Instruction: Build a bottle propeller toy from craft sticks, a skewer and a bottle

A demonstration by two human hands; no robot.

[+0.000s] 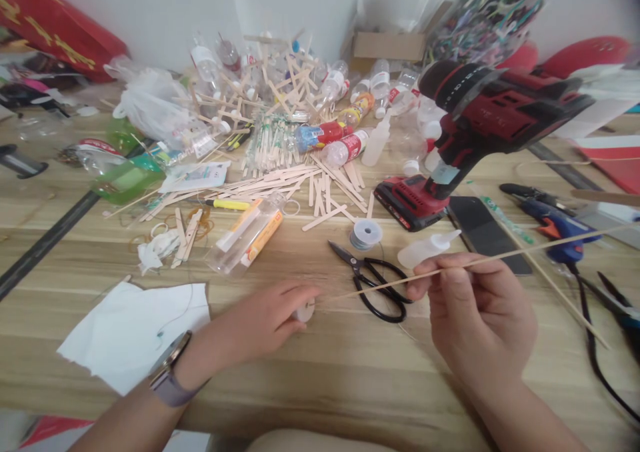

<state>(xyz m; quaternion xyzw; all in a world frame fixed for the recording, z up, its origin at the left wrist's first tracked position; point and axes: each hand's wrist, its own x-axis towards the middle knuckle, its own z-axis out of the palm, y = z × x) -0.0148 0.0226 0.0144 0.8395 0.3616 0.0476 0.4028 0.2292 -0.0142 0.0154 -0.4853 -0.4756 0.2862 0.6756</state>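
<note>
My right hand (477, 315) pinches a long, thin wooden stick (385, 285) between thumb and fingers. The stick slants down to the left, its blurred tip close to my left hand (273, 312). That hand, with a watch on its wrist, is closed on a small pale round piece (304, 310) just above the table. The fingers partly cover this piece, and its exact kind is unclear. Behind the stick lie black-handled scissors (377, 282), partly crossed by it. A spool of grey thread (365, 234) and a white squeeze bottle (427, 249) are just beyond.
A red cordless drill (475, 125) stands at the right, with a phone (483, 229) and a blue glue gun (555, 222) nearby. Craft sticks (280, 182) and plastic bottles cover the back. A clear bottle (247, 235) and white paper (145, 325) lie left.
</note>
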